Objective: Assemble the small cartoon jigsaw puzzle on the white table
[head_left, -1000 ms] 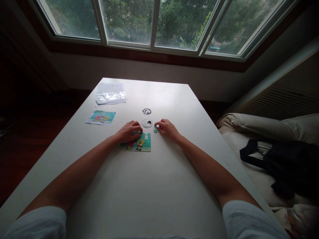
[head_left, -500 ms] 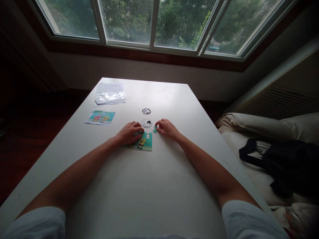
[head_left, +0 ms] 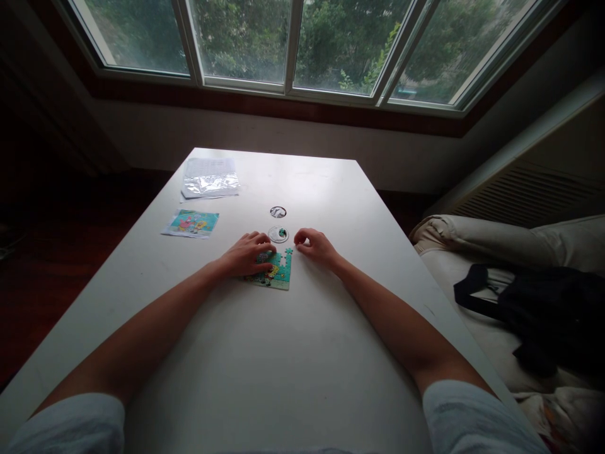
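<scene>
A small cartoon jigsaw puzzle (head_left: 280,276) lies on the white table (head_left: 265,359). My left hand (head_left: 246,254) rests on the puzzle's left part, fingers spread flat over it. A small teal piece (head_left: 288,251) sits at the puzzle's top right corner, and a white gap shows just left of it. My right hand (head_left: 316,246) hovers just right of that corner, fingers curled with thumb and forefinger close together. I see nothing between them.
Two round silver discs (head_left: 278,234) (head_left: 278,212) lie just beyond the puzzle. A picture card (head_left: 191,222) and a clear plastic bag (head_left: 210,178) lie at the far left. A black bag (head_left: 543,315) rests on a pale sofa at the right.
My left hand has slid the puzzle to the right. The teal piece that my right fingers held beside it now sits at the puzzle's top right corner, and my right fingers have drawn back.
</scene>
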Available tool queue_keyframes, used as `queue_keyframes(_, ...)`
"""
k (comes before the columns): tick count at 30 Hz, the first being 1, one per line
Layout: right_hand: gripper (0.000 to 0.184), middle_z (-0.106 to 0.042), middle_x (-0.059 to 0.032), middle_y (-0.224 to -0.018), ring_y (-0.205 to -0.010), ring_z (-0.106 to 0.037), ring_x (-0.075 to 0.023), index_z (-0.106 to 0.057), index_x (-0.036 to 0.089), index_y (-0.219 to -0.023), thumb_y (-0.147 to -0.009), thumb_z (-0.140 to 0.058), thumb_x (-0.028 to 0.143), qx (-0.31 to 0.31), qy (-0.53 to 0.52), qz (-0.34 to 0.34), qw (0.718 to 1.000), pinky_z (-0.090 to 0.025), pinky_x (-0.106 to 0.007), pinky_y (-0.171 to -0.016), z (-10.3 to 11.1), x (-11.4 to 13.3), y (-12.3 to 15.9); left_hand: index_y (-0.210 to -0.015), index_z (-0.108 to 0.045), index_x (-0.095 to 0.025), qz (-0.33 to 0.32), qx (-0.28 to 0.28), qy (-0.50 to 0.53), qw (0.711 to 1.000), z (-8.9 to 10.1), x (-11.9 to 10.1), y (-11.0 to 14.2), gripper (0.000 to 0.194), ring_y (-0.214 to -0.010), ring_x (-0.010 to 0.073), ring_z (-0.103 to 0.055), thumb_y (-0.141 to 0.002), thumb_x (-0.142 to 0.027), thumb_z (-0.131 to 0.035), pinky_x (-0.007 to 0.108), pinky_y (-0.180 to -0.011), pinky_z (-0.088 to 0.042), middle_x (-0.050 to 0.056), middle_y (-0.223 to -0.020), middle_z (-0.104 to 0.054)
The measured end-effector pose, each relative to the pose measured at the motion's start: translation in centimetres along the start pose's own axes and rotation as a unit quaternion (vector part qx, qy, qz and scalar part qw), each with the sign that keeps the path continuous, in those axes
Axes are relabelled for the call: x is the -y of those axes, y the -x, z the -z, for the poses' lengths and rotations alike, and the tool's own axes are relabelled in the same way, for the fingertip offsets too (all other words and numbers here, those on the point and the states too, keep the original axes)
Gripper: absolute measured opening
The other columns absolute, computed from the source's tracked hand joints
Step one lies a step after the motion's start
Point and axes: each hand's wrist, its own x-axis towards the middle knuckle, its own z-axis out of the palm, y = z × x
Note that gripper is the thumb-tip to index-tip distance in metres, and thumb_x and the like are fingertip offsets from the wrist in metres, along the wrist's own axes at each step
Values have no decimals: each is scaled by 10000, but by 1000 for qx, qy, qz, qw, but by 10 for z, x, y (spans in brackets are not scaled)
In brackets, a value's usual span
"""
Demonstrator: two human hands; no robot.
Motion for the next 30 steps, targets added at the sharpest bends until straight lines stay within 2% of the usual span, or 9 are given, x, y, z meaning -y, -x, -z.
queue_keyframes(9, 125, -658, -55, -956, -960, -558, -215, -691, 222, -995, -901, -608, 213, -42, 46, 39, 997, -452, -342, -848, -13, 0, -1, -1154, -679, -293, 13, -23, 19, 999, -1, -1, 0, 273, -1077, 256, -529, -896, -375, -643, 422, -991, -412, 60, -1141, -607)
queue_keyframes(16, 178, -657, -40, -921, -857, -571, -185, -683, 216, -1065, -894, -635, 226, -39, 44, 20, 998, -448, -308, -778, -19, -1, -13, -1148, -687, -295, 18, -28, 20, 999, -1, 1, 0, 264, -1069, 255, -532, -902, -375, -635, 425, -987, -411, 58, -1141, -613)
queue_keyframes(21, 249, -659, -22, -897, -737, -560, -143, -668, 214, -1130, -883, -667, 249, -11, 52, 1, 999, -434, -273, -690, -19, -7, -31, -1129, -694, -295, 21, -32, 20, 999, -1, 0, 0, 247, -1079, 260, -533, -906, -375, -625, 428, -980, -415, 64, -1148, -610)
queue_keyframes(26, 309, -644, -19, -894, -775, -564, -151, -683, 232, -1154, -847, -722, 238, -6, 81, 6, 997, -429, -273, -703, -22, -15, -52, -1129, -693, -289, 19, -30, 22, 999, -1, -1, 0, 247, -1078, 260, -533, -909, -375, -623, 428, -988, -416, 67, -1144, -610)
queue_keyframes(30, 276, -625, -18, -887, -785, -553, -153, -710, 243, -1118, -844, -735, 246, -1, 92, 17, 996, -418, -275, -717, -27, -20, -62, -1135, -689, -290, 19, -28, 21, 999, 1, 0, 0, 248, -1077, 258, -532, -912, -374, -622, 430, -994, -417, 65, -1150, -610)
